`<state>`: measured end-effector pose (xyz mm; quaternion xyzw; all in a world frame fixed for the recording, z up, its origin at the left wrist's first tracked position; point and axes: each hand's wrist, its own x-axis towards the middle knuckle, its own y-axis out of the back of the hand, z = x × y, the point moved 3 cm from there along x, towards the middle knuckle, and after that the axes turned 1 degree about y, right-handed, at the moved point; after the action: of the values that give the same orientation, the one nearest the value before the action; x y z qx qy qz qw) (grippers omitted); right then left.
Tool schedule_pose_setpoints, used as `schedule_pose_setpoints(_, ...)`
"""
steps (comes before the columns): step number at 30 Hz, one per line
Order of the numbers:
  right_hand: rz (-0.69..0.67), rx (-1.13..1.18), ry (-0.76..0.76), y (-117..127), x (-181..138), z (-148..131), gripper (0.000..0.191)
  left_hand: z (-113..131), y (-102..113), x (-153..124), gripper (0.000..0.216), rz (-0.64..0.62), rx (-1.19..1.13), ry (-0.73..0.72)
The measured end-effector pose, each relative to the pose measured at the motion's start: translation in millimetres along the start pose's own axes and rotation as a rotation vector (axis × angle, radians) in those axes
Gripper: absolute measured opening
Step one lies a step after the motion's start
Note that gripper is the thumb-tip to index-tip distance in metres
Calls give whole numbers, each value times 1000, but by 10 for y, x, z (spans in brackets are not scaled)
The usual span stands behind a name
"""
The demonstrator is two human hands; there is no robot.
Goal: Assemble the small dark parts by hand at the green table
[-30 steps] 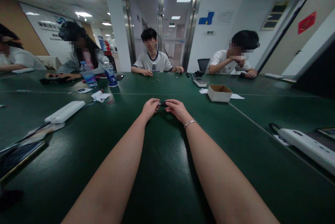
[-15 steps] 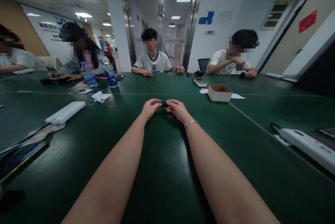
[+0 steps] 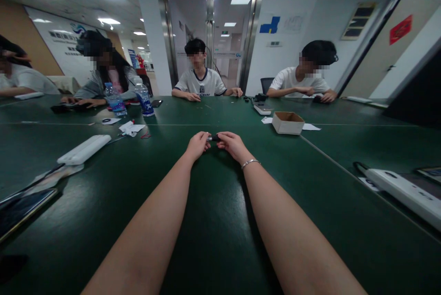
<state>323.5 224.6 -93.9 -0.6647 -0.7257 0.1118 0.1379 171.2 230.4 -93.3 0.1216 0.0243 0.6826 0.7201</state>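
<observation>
While the left hand (image 3: 197, 144) and right hand (image 3: 231, 144) each pinch one end of the small dark part (image 3: 214, 138) over the counter (image 3: 213, 221), steady, even fingertip pressure seems wisest.

Left hand (image 3: 198, 145), right hand (image 3: 233, 145), both seemingly pinching

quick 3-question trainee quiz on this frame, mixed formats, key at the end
1. True or false: the left hand and right hand both pinch the small dark part between them.
2. Which wrist wears the bracelet? A) left B) right C) neither
3. How many water bottles stand on the green table, left of the cardboard box?
Key: 1 true; 2 B; 3 two.
</observation>
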Motion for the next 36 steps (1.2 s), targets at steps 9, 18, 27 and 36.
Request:
schedule_pose_setpoints(9,3,-2,4,-4,0,7,5,-55,4,23,27,-3,59,-29)
schedule_pose_setpoints(18,-7,-8,5,7,-6,-3,8,-34,11,21,23,4,63,-94)
schedule_pose_setpoints(27,11,-17,-3,-3,-18,-11,5,18,-4,-15,28,19,47,-90)
schedule_pose_setpoints(36,4,-9,-2,-2,-18,-14,7,4,-18,-11,29,-48,16,-28)
